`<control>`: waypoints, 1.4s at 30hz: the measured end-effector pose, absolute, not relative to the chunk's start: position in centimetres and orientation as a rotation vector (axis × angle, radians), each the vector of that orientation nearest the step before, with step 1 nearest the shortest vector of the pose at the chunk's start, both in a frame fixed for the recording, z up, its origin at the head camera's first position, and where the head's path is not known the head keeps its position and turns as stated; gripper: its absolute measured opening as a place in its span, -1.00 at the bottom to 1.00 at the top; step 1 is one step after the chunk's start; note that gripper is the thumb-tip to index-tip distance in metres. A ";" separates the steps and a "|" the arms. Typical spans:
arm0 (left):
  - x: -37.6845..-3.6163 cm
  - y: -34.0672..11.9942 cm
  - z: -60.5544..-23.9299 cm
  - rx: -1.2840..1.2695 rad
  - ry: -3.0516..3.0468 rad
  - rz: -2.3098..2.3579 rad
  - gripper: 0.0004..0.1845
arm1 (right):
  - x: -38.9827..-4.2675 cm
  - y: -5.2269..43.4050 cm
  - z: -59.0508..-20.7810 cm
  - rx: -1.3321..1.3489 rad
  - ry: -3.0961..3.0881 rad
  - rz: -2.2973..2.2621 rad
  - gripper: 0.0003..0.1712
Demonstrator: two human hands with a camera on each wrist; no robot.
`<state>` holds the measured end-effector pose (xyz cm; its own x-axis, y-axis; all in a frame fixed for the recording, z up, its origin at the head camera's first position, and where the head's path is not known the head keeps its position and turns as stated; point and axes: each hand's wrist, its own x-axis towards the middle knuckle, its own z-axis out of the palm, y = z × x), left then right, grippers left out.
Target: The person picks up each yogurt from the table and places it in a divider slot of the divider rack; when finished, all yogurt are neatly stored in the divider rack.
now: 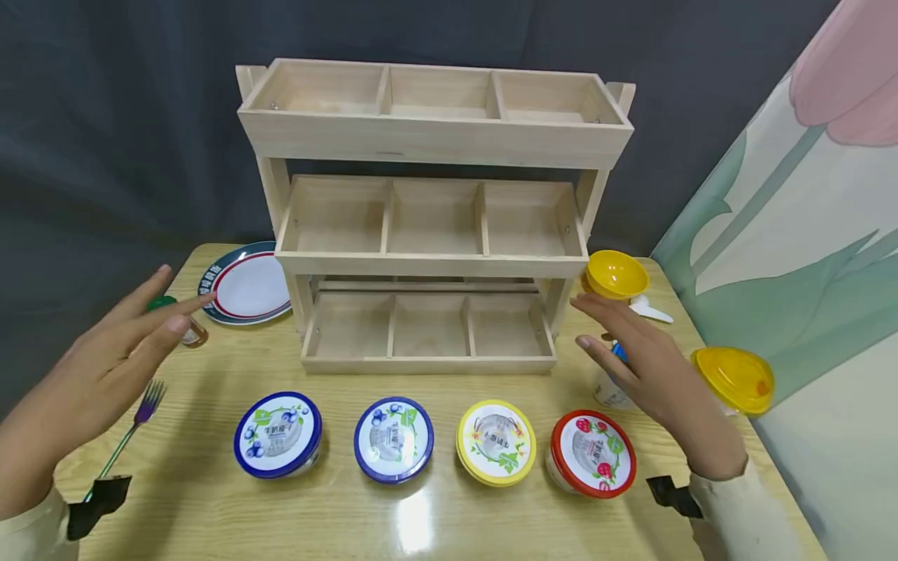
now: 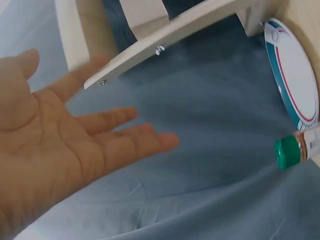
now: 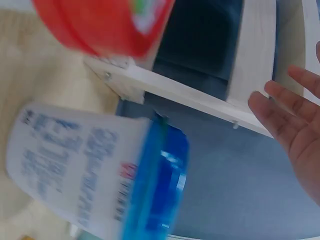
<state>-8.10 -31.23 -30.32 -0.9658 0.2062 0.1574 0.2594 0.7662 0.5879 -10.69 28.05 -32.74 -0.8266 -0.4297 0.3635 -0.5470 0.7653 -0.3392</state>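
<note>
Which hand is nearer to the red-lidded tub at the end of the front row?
The right. The right hand hovers open just above and to the right of the red-lidded tub, while the left hand is raised at the table's far left, beyond the fork.

A three-tier wooden rack [image 1: 431, 234] stands at the middle of the tabletop's [image 1: 210, 499] back edge. Four lidded yogurt cups [image 1: 435, 444] sit in a row before it, toward the front edge. A plate [image 1: 245, 284] lies left of the rack, a fork [image 1: 133, 428] near the left edge, and a funnel [image 1: 616, 274] right of the rack.
</note>
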 end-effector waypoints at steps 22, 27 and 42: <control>-2.8 -30.4 -37.6 -0.587 -2.739 -1.147 -0.50 | -11.9 26.1 -37.3 0.770 -2.899 0.788 -0.45; -2.1 -30.0 -39.1 -0.629 -2.714 -1.144 -0.46 | -12.1 26.5 -37.9 0.731 -2.918 0.798 -0.45; -1.9 -28.8 -42.7 -0.507 -2.765 -1.333 -0.24 | -12.3 27.3 -39.7 0.604 -3.024 1.086 -0.48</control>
<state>-1.93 -28.82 -42.75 -0.9465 0.2765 0.1664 0.3024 0.5797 0.7566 -12.26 27.35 -39.72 -0.9239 -0.3827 0.0043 -0.2979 0.7121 -0.6357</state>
